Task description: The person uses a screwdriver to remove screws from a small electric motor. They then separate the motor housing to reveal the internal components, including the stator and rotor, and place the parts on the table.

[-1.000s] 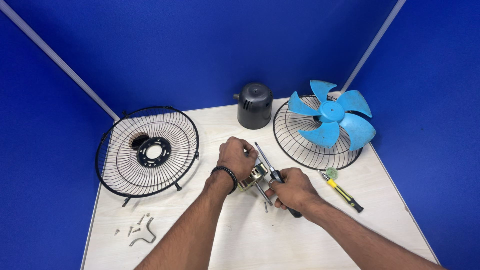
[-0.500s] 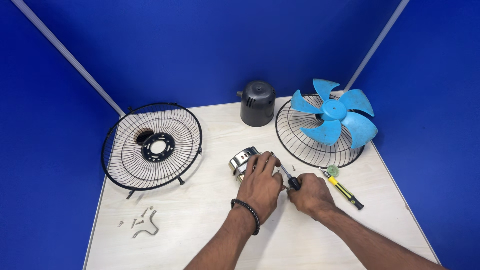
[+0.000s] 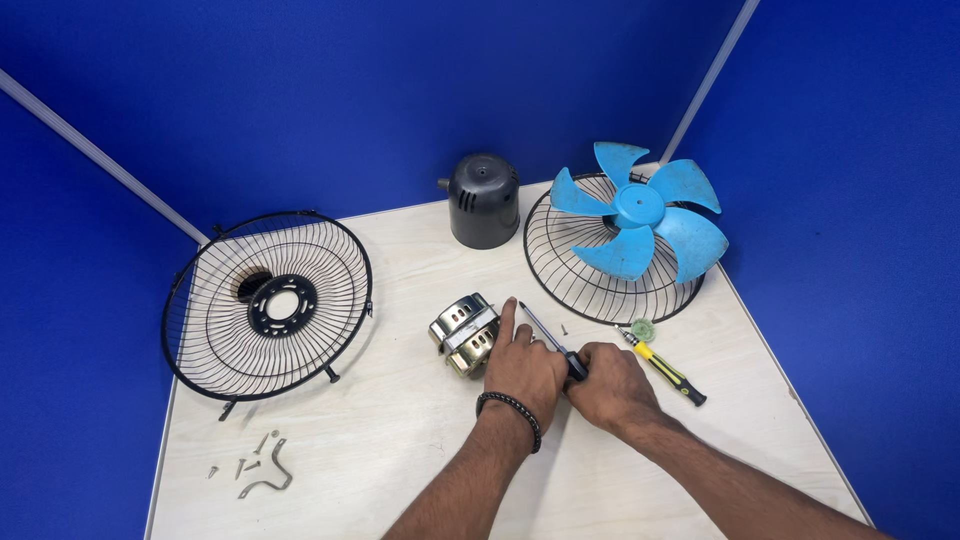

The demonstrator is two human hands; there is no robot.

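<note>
A metal fan motor (image 3: 463,333) lies on the pale table (image 3: 400,440) in the head view. My left hand (image 3: 522,368) rests beside it, fingers touching its right side, a dark bracelet on the wrist. My right hand (image 3: 612,385) is closed around the black handle of a screwdriver (image 3: 545,335), whose shaft points up and left past my left hand's index finger. A tiny screw (image 3: 563,328) lies just right of the shaft.
A black wire grille (image 3: 268,303) lies at the left. A second grille (image 3: 600,270) holds a blue fan blade (image 3: 640,222) at the back right. A black motor cover (image 3: 483,201) stands behind. A yellow-black screwdriver (image 3: 665,368) and green knob (image 3: 642,329) lie right; screws and bracket (image 3: 262,472) front left.
The motor, held up in both hands a second ago, now lies on the table. My left hand has moved off it to its right side; my right hand keeps the screwdriver.
</note>
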